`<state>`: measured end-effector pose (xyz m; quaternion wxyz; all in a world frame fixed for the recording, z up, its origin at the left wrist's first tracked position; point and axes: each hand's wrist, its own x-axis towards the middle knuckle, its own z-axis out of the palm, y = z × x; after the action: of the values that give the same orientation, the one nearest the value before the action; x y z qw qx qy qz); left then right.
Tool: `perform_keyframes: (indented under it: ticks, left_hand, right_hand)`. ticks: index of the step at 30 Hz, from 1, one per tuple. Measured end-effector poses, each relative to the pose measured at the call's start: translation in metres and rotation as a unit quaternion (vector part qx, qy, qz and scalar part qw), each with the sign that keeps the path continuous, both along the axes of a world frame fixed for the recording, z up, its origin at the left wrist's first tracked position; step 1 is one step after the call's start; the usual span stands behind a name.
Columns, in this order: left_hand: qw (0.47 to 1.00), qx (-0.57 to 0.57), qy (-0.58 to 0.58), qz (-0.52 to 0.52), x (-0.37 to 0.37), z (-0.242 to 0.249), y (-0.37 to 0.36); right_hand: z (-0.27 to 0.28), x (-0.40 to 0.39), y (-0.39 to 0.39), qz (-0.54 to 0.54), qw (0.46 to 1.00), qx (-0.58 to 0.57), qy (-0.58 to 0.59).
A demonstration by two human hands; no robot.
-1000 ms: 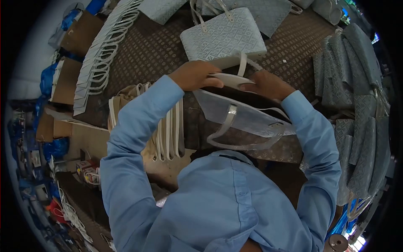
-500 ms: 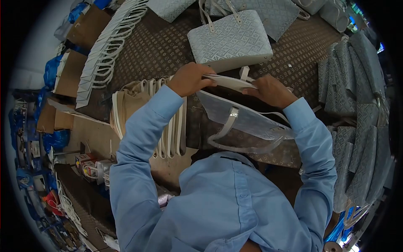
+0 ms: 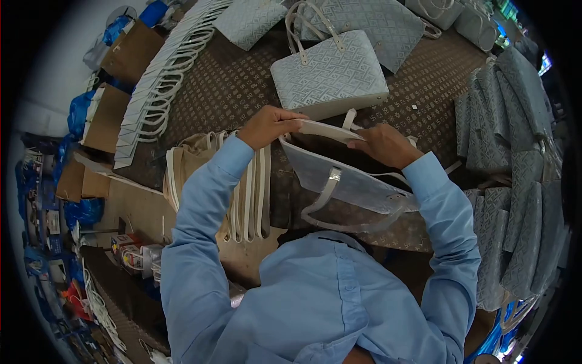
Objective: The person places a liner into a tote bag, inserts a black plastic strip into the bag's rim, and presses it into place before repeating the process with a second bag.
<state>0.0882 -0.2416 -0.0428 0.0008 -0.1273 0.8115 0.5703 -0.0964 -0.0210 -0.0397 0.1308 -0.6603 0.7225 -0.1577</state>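
Note:
A grey handbag [image 3: 339, 183] with a dark, open inside lies tilted on the patterned table, its near handle [image 3: 324, 194] hanging toward my body. My left hand [image 3: 270, 126] pinches the far rim at its left end, fingers closed round the pale edge. Further right, my right hand [image 3: 388, 144] grips the same rim, thumb over the edge and fingers wrapped behind it. Just beyond my hands, a finished-looking patterned bag [image 3: 330, 73] with two upright handles rests on the table.
Beige panels with white edging [image 3: 248, 200] stand in a row at my left. White handle pieces [image 3: 151, 97] line the table's left side. Folded grey bags [image 3: 515, 212] are piled at the right. Cardboard boxes [image 3: 109, 115] stand at the far left.
The view has shifted, so the table and bags appear slightly lower. Both hands still hold the rim; my left hand's fingers sit a little differently, and the bag's opening looks wider.

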Motion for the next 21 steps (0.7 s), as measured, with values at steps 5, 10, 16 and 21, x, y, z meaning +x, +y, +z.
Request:
perform_keyframes:
  ticks: [5,10,16,21]
  left_hand:
    - [0.991,0.127,0.031,-0.024,0.002,-0.003,0.009]
    - [0.93,0.345,0.104,0.077,0.001,-0.024,0.015]
    - [0.905,0.386,0.18,0.004,0.014,-0.031,0.017]
    - [0.871,0.455,0.184,0.032,0.017,-0.037,0.024]
  right_hand:
    - [0.015,-0.016,0.037,-0.029,0.991,0.06,-0.113]
    - [0.005,-0.031,0.085,-0.001,0.99,-0.134,-0.039]
    - [0.033,0.029,0.133,-0.244,0.937,-0.249,-0.03]
    - [0.007,0.047,0.124,-0.219,0.957,-0.186,-0.04]
